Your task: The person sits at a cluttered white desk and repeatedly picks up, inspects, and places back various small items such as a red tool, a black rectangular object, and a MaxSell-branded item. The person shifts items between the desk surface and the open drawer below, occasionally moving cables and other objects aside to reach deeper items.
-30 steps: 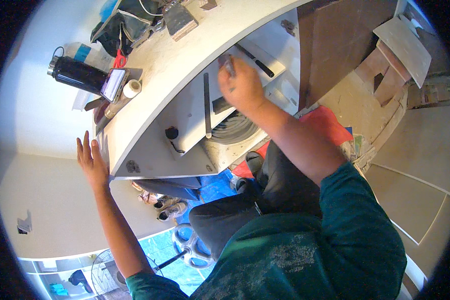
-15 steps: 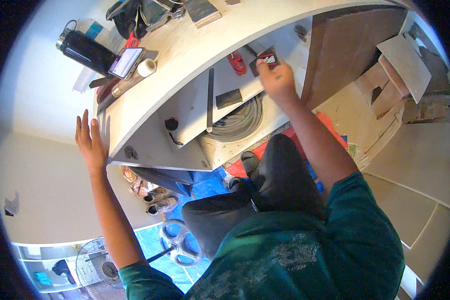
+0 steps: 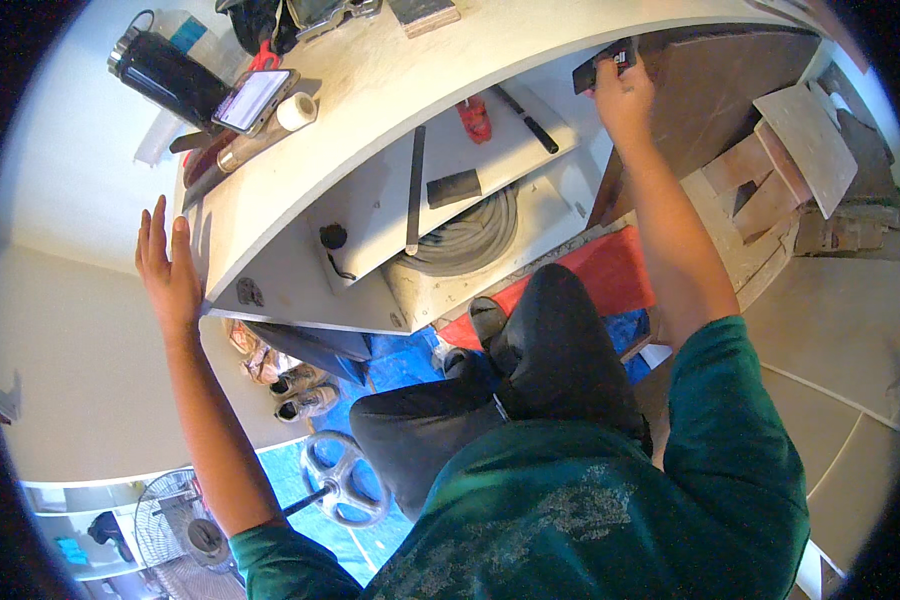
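Countertop (image 3: 410, 75): phone (image 3: 256, 100) right of bottle (image 3: 170, 75), roll (image 3: 296, 111) right of phone | Shelf (image 3: 500, 160) beneath: bar (image 3: 415, 190) left, block (image 3: 454, 188) centre, handled tool (image 3: 537, 130) right | Below shelf: coil (image 3: 480, 235) | Left hand (image 3: 170, 270): at countertop's left end | Right hand (image 3: 625, 95): right of shelf, holding box (image 3: 585, 78)

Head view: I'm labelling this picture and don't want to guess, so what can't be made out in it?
In the head view:
Dark object in the right grip: partly covered by the fingers.
Grey coil: its far side is hidden by the shelf.
Left grip: its palm is turned away, hidden by the hand itself.
Black fabric item: cut off by the upper edge.
Phone: screen text too small to read.
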